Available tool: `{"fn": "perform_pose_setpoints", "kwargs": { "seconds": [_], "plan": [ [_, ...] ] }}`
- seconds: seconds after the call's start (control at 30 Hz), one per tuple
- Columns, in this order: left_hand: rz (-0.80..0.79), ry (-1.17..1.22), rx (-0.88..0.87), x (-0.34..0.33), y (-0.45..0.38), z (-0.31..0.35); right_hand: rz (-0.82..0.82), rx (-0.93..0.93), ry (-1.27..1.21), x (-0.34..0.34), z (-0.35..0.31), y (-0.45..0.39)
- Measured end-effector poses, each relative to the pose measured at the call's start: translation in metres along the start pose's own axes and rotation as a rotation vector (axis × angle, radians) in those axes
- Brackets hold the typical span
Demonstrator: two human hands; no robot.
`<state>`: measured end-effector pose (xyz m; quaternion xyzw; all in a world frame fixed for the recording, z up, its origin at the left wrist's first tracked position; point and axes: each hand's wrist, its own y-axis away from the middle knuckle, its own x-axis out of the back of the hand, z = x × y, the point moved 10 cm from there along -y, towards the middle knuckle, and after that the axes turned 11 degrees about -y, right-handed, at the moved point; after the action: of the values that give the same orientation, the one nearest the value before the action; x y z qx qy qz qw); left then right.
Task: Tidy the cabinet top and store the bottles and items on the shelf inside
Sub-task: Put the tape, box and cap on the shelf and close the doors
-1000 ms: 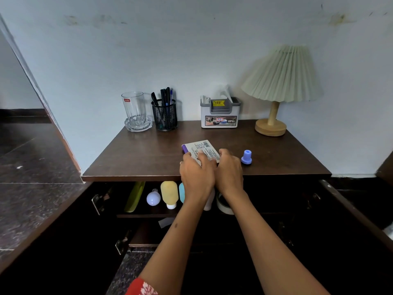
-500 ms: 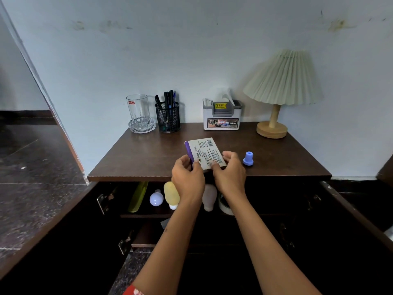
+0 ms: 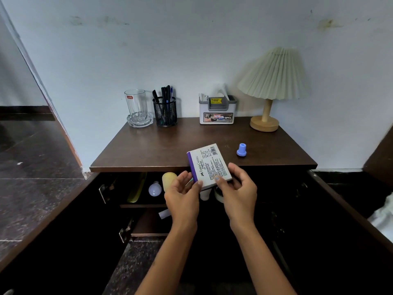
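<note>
You hold the stamp pad box (image 3: 209,166) in both hands just past the front edge of the cabinet top (image 3: 161,150), above the open cabinet. Your right hand (image 3: 238,188) pinches its near corner, thumb on the printed face; your left hand (image 3: 182,192) touches the purple edge with loosely curled fingers. The box tilts, long axis toward 1 o'clock. The shelf (image 3: 142,205) lies at 6 o'clock beneath it, where a yellow bottle (image 3: 169,180) and a bulb (image 3: 154,189) crowd the left; I judge the right side freer. At 1 o'clock a blue cap (image 3: 241,150) waits; farther back stand 1 glass (image 3: 137,107), a pen holder (image 3: 165,111) and a lamp (image 3: 272,81).
</note>
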<state>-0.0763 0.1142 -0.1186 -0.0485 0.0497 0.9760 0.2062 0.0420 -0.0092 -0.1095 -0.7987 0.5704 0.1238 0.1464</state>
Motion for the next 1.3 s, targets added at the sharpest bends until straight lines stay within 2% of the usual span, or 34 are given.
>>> {"fn": "perform_pose_setpoints", "kwargs": {
  "seconds": [0.23, 0.73, 0.97, 1.3],
  "plan": [
    [-0.140, 0.058, 0.064, -0.013, 0.030, -0.030, 0.053, -0.049, -0.187, 0.036, 0.010, 0.028],
    [-0.221, -0.026, 0.164, -0.041, 0.050, -0.090, 0.228, -0.212, -0.365, 0.103, 0.064, 0.036],
    [-0.262, -0.023, 0.187, -0.073, 0.044, -0.107, 0.237, -0.228, -0.318, 0.123, 0.079, 0.022],
    [-0.329, -0.090, 0.269, -0.116, 0.036, -0.134, 0.381, -0.204, -0.283, 0.154, 0.091, -0.005]
  ]
}}
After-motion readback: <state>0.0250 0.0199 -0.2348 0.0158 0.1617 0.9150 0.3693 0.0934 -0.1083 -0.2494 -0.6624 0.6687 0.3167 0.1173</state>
